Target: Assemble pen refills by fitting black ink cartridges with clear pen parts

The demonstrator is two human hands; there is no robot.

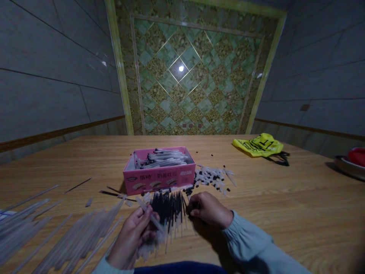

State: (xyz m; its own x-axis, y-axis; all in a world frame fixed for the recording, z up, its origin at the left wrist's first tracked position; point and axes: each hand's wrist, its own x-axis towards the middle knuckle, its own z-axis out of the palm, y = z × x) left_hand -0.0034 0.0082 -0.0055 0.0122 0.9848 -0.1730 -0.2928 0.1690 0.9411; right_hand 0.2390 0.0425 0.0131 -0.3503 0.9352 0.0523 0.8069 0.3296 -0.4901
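Note:
A pile of thin black refills with pale ends lies near the table's front edge, between my hands. My left hand is closed on a translucent white tube, held slanting over the pile's left side. At the pile's right edge my right hand rests with curled fingers; what its fingertips hold, if anything, is too small to tell. Just behind the pile stands a pink box filled with pale tubes with dark tips. Small white and black pieces are scattered right of the box.
Long translucent tubes lie spread at the front left, with more at the far left. Some dark thin sticks lie left of the box. A yellow bag is at the back right, and a red item in a bowl at the right edge.

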